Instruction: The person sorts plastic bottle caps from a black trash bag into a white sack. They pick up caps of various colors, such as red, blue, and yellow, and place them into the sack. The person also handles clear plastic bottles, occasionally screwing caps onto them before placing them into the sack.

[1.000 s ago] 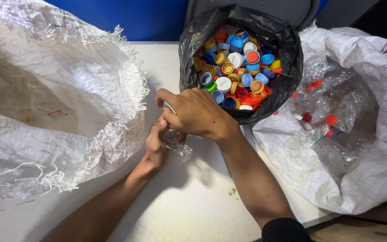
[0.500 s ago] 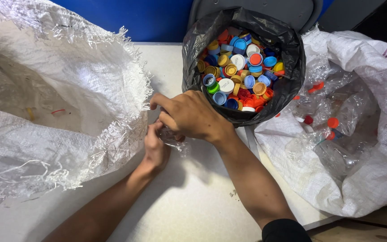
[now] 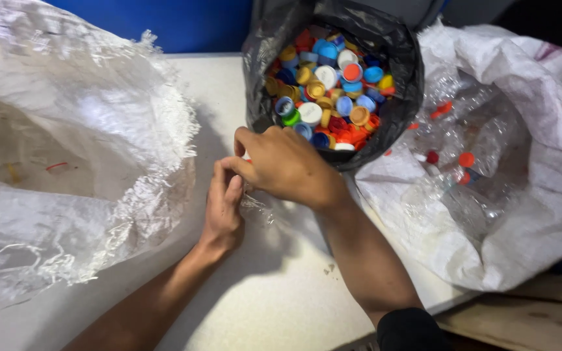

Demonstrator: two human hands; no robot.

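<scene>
Both hands meet over a crushed clear plastic bottle [image 3: 257, 209] on the white table [image 3: 274, 292]. My left hand [image 3: 224, 207] grips the bottle's body from below. My right hand [image 3: 284, 164] covers the bottle's top end with its fingers curled around it; the cap is hidden under the fingers. Right behind my hands stands a black bag [image 3: 398, 123] filled with several coloured bottle caps [image 3: 333, 97].
A large white woven sack [image 3: 66, 162] lies open at the left, nearly empty inside. Another white woven sack [image 3: 541, 195] at the right holds several clear plastic bottles [image 3: 463, 169] with red caps. A blue wall runs behind the table.
The view has shifted slightly; my hands stay together on the bottle, with my right hand's fingers turning around its top end.
</scene>
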